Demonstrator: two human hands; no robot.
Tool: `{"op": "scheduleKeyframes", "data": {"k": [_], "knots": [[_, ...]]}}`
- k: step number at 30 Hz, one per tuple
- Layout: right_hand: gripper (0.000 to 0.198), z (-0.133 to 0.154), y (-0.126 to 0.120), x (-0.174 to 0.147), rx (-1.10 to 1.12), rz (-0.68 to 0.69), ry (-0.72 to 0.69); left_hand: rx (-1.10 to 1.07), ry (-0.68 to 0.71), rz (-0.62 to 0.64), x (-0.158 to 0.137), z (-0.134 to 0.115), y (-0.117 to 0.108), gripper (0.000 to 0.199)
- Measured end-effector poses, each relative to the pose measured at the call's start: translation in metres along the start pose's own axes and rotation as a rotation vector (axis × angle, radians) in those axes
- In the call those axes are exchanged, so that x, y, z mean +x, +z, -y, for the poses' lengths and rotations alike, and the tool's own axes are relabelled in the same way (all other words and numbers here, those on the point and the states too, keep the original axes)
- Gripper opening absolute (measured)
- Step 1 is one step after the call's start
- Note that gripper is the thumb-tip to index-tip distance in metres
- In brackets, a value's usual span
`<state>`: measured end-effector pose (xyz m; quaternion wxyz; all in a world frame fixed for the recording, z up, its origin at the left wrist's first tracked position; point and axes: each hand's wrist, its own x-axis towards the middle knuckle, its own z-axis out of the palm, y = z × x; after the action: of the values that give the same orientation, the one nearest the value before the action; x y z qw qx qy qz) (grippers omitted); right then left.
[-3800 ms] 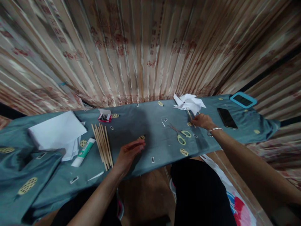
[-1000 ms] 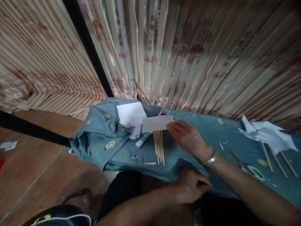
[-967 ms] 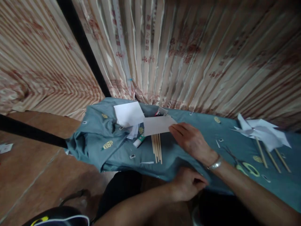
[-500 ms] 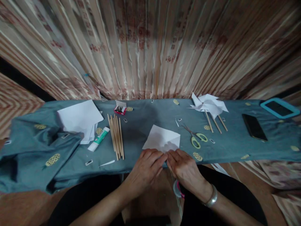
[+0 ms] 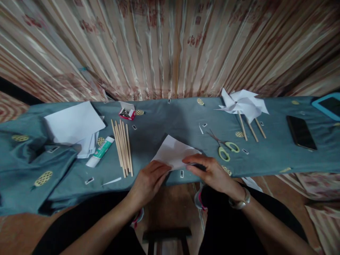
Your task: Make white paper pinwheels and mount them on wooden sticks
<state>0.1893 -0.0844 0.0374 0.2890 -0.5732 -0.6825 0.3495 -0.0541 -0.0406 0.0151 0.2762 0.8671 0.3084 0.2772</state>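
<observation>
A white sheet of paper (image 5: 174,150) lies on the cloth in front of me, one corner pointing away. My left hand (image 5: 152,177) pinches its near left edge between thumb and fingers. At the near right side, my right hand (image 5: 208,171) grips the edge with thumb and forefinger; part of the paper is hidden under these fingers. Scissors (image 5: 224,147) with green handles rest just beyond my right hand, blades partly spread. To the left of the sheet lies a bundle of wooden sticks (image 5: 122,147).
White paper pinwheels (image 5: 245,102) on sticks lie at the back right, near a black phone (image 5: 301,132) and a blue-framed tablet (image 5: 329,105). On the left are a paper stack (image 5: 75,122), a glue stick (image 5: 100,151) and a small red box (image 5: 127,112) of metal pieces.
My hands were together at the paper's near edge; they have moved apart, one on each side. The whole view has shifted slightly, with the table things sitting higher.
</observation>
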Motion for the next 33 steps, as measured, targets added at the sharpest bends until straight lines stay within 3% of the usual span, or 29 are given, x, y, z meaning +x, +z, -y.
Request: {"op": "scheduleKeyframes", "data": {"k": [5,9,13,19,23,33], "knots": [[0.017,-0.005,0.004,0.025,0.218,-0.148,0.113,0.008,-0.166,-0.048,-0.002,0.008,-0.008,0.042],[0.021,-0.012,0.013,0.044,0.215,-0.232,0.149,0.2,-0.021,-0.11,-0.003,0.006,-0.013,0.053],[0.019,-0.014,0.021,0.055,0.034,-0.284,0.123,0.39,0.159,0.026,-0.009,-0.003,-0.002,0.048],[0.02,-0.008,0.027,0.055,-0.18,-0.31,0.034,0.432,0.118,0.246,-0.017,-0.008,0.015,0.061],[0.024,-0.011,0.03,0.053,-0.222,-0.319,-0.038,0.435,0.103,0.274,-0.017,-0.007,0.016,0.067],[0.025,-0.013,0.031,0.055,-0.244,-0.296,-0.064,0.455,0.116,0.279,-0.015,-0.008,0.017,0.07]]}}
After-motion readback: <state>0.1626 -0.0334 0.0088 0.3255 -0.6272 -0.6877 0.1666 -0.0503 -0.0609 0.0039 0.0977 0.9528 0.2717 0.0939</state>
